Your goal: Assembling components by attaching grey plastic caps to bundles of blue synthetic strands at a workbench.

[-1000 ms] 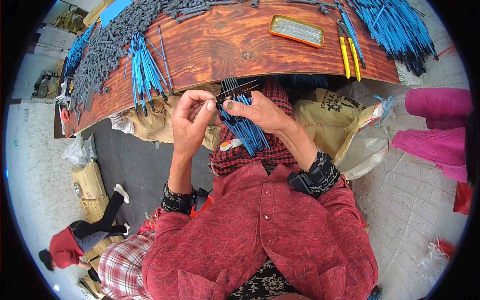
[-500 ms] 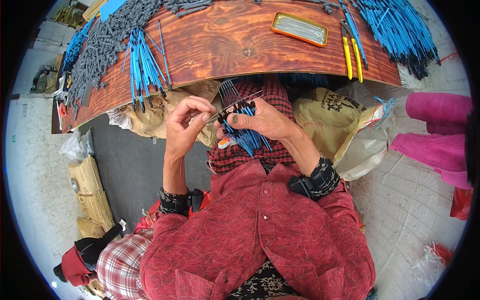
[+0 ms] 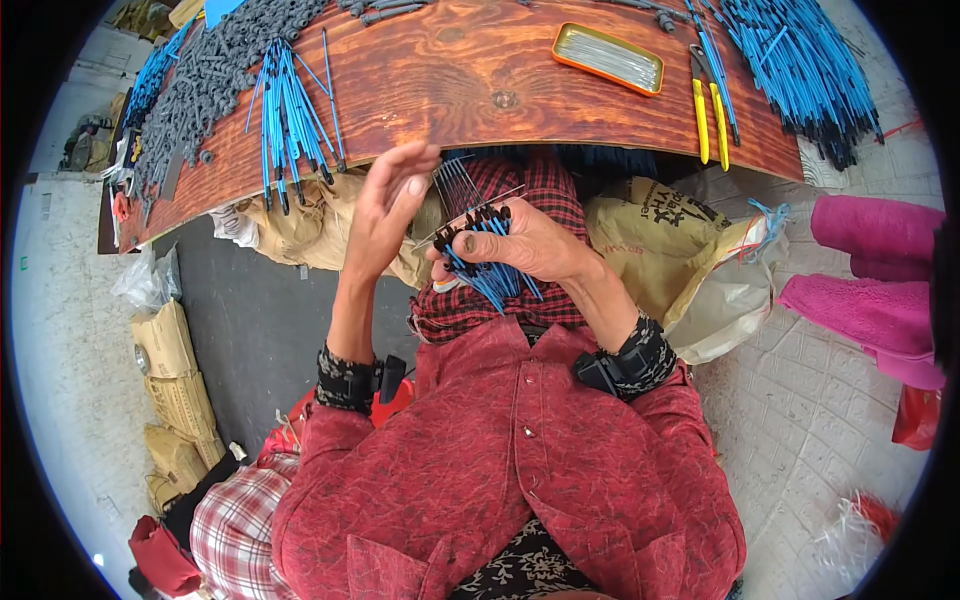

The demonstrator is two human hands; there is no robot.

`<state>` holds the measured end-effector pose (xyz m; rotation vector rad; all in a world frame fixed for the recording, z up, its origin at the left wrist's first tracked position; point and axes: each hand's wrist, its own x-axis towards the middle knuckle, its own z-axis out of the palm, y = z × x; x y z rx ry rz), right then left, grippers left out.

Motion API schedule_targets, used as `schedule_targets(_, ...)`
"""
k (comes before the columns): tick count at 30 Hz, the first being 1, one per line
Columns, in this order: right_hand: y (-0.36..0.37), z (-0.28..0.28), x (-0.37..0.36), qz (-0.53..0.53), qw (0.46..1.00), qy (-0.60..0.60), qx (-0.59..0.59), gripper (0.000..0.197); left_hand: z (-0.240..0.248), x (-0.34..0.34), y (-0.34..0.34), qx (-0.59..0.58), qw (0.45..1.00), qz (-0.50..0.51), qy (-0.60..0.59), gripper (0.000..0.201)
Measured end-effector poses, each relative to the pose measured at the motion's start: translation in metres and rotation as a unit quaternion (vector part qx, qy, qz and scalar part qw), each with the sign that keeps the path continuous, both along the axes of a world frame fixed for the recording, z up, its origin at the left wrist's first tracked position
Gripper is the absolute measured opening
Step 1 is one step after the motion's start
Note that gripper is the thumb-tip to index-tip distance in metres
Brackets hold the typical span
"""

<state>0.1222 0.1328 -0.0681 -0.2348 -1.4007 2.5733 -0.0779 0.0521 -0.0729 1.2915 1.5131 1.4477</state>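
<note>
My right hand (image 3: 535,243) is closed around a bundle of thin blue rods (image 3: 492,282) with black ends, held above my lap. Several thin metal wires (image 3: 457,180) stick out past the black ends toward the table. One longer wire lies crosswise over those ends. Left of the bundle, my left hand (image 3: 388,205) is raised with its fingers stretched out and nothing visible in it. A small gap separates it from the wires.
Ahead is a wooden table (image 3: 440,100) with a pile of grey plastic parts (image 3: 205,95), blue rods (image 3: 290,115), an orange tin of metal wires (image 3: 608,58) and yellow-handled pliers (image 3: 711,120). Blue rods (image 3: 800,70) are heaped at right. Paper sacks (image 3: 650,225) stand below; pink towels (image 3: 860,310) hang right.
My left hand has pulled away from the wires, moving up toward the table, and its pinched fingers have straightened. My right hand keeps its hold on the bundle in nearly the same place.
</note>
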Motion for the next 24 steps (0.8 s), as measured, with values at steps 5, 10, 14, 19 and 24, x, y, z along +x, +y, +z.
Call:
schedule_targets(5, -0.003, 0.003, -0.002, 0.016, 0.999, 0.024, 0.019, 0.043, -0.003, 0.013, 0.026, -0.031, 0.990, -0.120, -0.067, 0.048)
schedule_targets(10, -0.002, 0.003, 0.001, 0.031, 0.998, 0.038, 0.032, 0.041, -0.028, 0.016, 0.030, -0.139, 0.980, -0.095, -0.103, 0.042)
schedule_targets(14, -0.006, 0.001, 0.000, 0.007, 0.997, 0.058, 0.049, 0.039, -0.053, 0.018, 0.030, -0.264, 0.940, -0.181, -0.115, 0.032)
schedule_targets(19, -0.002, -0.009, -0.006, -0.013, 0.998, -0.007, 0.055, 0.043, -0.118, 0.030, -0.015, -0.140, 0.964, -0.222, -0.040, 0.023)
schedule_targets(24, 0.002, 0.000, -0.004, -0.023, 0.999, 0.003, 0.025, 0.045, -0.187, 0.023, -0.041, -0.056, 0.983, -0.144, 0.094, 0.031)
